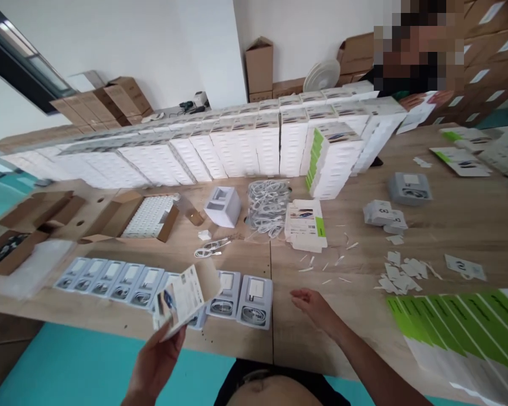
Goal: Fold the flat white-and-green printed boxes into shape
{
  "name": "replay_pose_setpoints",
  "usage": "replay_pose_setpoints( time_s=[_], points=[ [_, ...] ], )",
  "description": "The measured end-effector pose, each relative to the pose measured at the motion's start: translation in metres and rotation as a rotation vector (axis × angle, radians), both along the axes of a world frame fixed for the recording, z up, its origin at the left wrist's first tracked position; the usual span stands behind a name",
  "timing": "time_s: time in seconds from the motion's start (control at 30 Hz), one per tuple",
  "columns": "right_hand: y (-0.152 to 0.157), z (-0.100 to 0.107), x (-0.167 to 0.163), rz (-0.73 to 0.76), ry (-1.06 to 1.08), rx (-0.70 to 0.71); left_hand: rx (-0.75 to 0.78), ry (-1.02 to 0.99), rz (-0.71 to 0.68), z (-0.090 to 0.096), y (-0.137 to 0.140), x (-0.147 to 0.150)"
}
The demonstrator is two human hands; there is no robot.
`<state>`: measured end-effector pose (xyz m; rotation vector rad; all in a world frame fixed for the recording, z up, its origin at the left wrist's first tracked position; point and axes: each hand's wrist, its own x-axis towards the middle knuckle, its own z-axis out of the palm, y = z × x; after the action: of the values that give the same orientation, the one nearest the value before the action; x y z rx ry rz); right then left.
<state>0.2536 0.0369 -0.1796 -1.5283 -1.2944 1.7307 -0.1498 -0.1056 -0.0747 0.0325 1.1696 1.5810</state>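
My left hand [154, 361] holds a small white printed product box [184, 299], tilted and open at one end, above the near table edge. My right hand [313, 307] hovers empty with fingers apart over the wooden table [449, 225], just right of a row of grey trays [152, 285] that hold chargers and coiled cables. The nearest tray [255, 300] lies a little left of that hand. Further back lie a pile of flat printed boxes [305, 224], a bag of white cables [268, 206] and a white insert box [223, 206].
A long wall of stacked white boxes [237, 144] runs across the far table. Open cardboard cartons [139, 217] sit at the left. Green-and-white flat sleeves [461, 327] lie fanned at the near right, paper scraps [402, 273] beside them. Another person [419, 51] sits at the far right.
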Motion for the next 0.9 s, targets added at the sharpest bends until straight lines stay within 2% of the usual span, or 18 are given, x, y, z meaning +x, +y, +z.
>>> replay_pose_setpoints(
  time_s=[0.07, 0.13, 0.2, 0.3, 0.4, 0.53, 0.6, 0.67, 0.73, 0.8, 0.87, 0.9],
  points=[
    [-0.008, -0.01, -0.017, 0.07, -0.082, 0.104, -0.054, -0.048, -0.009, -0.01, -0.02, 0.011],
    [-0.008, -0.01, -0.038, 0.153, -0.171, 0.224, -0.098, -0.05, -0.017, -0.016, -0.029, 0.019],
    [-0.003, -0.002, -0.058, 0.234, -0.22, 0.309, -0.148, -0.016, -0.016, -0.02, -0.028, 0.02],
    [0.006, 0.011, -0.079, 0.318, -0.239, 0.363, -0.232, 0.037, -0.022, -0.027, -0.018, 0.019],
    [0.011, 0.02, -0.082, 0.36, -0.275, 0.394, -0.281, 0.029, -0.096, -0.039, -0.004, 0.023],
    [0.012, 0.024, -0.064, 0.357, -0.357, 0.403, -0.347, 0.094, -0.187, -0.063, 0.011, 0.028],
    [0.013, 0.024, -0.056, 0.361, -0.41, 0.421, -0.414, 0.271, -0.261, -0.072, 0.018, 0.025],
    [0.015, 0.023, -0.053, 0.371, -0.457, 0.456, -0.519, 0.555, -0.423, -0.073, 0.023, 0.018],
    [0.016, 0.019, -0.059, 0.406, -0.506, 0.501, -0.629, 0.966, -0.549, -0.065, 0.027, 0.013],
    [0.016, 0.013, -0.071, 0.476, -0.554, 0.526, -0.691, 1.45, -0.515, -0.052, 0.033, 0.015],
    [0.014, 0.005, -0.085, 0.56, -0.614, 0.55, -0.607, 1.827, -0.488, -0.04, 0.043, 0.023],
    [0.013, 0.002, -0.091, 0.589, -0.638, 0.556, -0.528, 1.94, -0.543, -0.037, 0.051, 0.028]
  ],
)
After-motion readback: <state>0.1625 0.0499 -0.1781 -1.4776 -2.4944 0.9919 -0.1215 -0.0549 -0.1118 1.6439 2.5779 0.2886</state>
